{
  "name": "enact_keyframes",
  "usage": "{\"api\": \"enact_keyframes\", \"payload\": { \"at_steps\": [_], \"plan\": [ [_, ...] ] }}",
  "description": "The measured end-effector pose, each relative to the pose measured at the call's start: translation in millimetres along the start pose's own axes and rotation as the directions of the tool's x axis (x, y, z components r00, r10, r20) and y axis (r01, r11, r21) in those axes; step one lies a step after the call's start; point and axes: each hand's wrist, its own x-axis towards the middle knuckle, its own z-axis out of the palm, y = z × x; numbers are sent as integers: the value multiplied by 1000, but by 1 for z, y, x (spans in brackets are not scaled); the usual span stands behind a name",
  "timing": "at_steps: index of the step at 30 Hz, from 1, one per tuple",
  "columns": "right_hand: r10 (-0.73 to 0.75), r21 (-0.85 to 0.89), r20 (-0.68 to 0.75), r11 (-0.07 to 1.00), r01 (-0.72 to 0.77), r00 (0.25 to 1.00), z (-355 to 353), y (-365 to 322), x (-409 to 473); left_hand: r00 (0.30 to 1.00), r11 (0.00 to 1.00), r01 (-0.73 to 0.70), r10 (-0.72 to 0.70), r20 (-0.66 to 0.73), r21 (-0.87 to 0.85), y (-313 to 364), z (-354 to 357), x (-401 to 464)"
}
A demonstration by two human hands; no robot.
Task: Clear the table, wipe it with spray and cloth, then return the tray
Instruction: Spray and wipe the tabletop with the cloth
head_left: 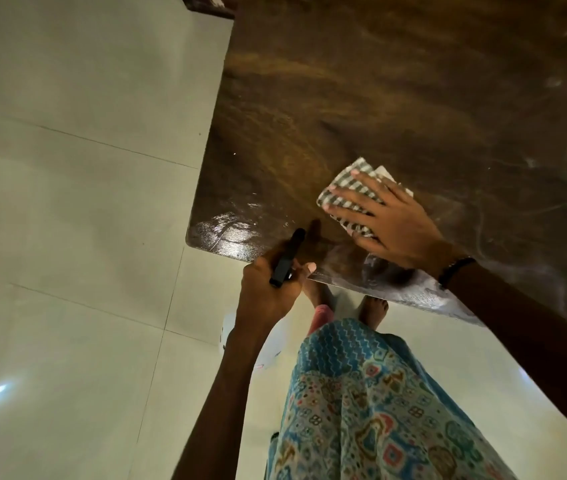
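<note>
Right hand (391, 221) presses flat on the cloth (346, 188), left hand (270, 285) grips probably the spray (285, 258); wipe with overlapping strokes to the table (344, 81) edge.

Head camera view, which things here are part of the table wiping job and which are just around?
Job:
checked cloth under the right hand
black spray head gripped by the left hand
wooden table

Just around:
tiled floor
black wristband

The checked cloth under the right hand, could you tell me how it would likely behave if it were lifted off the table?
The checked cloth is folded, its layers offset, so it would probably droop and unfold. It looks thin, so likely light. The table shows wet streaks, so it may be damp and cling slightly.
</note>
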Motion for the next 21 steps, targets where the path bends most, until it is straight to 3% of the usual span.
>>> {"api": "enact_keyframes", "payload": {
  "at_steps": [3,5,10,15,18,21],
  "plan": [
    [203,99,-95,976,-194,974,-5,-20,37,1000,1000,12,-12,-17,-1,-4,-5,0],
    [226,111,-105,970,-215,968,-6,-40,69,999,1000,19,-19,-37,-4,-5,-8,-2],
    [-65,-5,15,998,65,998,5,-95,126,998,999,38,-37,-58,16,-10,-18,-12],
    [-359,5,60,933,359,932,15,-106,97,994,996,88,-86,-69,26,-16,-25,-21],
    [-404,-18,78,913,407,911,18,-84,59,994,996,83,-79,-79,42,-17,-27,-19],
    [-316,-1,23,949,316,948,11,-49,43,995,998,63,-61,-77,23,-17,-23,-15]
  ]
}}
